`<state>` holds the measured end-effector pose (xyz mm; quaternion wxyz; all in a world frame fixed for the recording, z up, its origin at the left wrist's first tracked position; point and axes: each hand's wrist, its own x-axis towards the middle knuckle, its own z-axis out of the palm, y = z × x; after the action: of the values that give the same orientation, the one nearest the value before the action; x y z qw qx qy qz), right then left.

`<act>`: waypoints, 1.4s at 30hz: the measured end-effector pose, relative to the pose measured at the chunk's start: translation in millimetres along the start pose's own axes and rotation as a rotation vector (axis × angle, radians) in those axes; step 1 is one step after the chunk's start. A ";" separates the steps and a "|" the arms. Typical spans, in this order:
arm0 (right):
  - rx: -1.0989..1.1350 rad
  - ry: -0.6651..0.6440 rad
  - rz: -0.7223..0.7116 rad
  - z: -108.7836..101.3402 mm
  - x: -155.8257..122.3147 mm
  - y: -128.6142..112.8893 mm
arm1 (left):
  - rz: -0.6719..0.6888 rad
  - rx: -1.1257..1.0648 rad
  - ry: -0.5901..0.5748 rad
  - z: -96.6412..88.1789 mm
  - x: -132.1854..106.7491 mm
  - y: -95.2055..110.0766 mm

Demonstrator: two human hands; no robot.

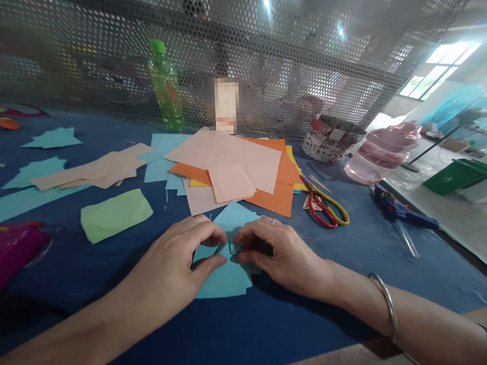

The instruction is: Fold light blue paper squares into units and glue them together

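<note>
pinching a blue paper at its middle, left hand and right hand curled narrow, fingertips nearly meeting on the creased centre. the paper lies flat on the blue-covered worktop right in front of the person, so both hands can press down on it. just beyond sits a paper stack of orange and pink sheets, with red-and-yellow scissors beside it and a glue gun further right, all kept within reach. a green bottle stands back against a perforated metal screen.
</note>
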<state>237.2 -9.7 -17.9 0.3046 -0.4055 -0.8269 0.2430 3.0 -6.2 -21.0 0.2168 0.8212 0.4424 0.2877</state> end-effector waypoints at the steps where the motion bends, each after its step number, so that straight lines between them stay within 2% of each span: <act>1: -0.001 0.001 -0.002 0.1 -0.1 0.1 | 0.003 0.003 0.001 0.3 0.1 -0.3; 18: -0.011 -0.009 -0.046 -0.7 -0.7 -1.2 | -0.027 -0.020 -0.051 -0.8 -0.5 1.1; 28: 0.008 0.016 -0.129 -1.0 -0.5 0.0 | 0.128 0.049 -0.020 0.2 1.0 3.3; 35: -0.062 0.066 -0.211 2.2 -1.8 2.5 | 0.207 0.072 0.023 -1.1 -1.2 6.6; 42: -0.124 0.091 -0.234 4.3 -1.3 2.9 | 0.162 0.061 0.026 1.1 1.1 5.7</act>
<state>236.3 -9.8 -23.2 0.3424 -0.3349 -0.8673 0.1354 7.6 -8.3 -18.0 0.1618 0.8568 0.3860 0.3012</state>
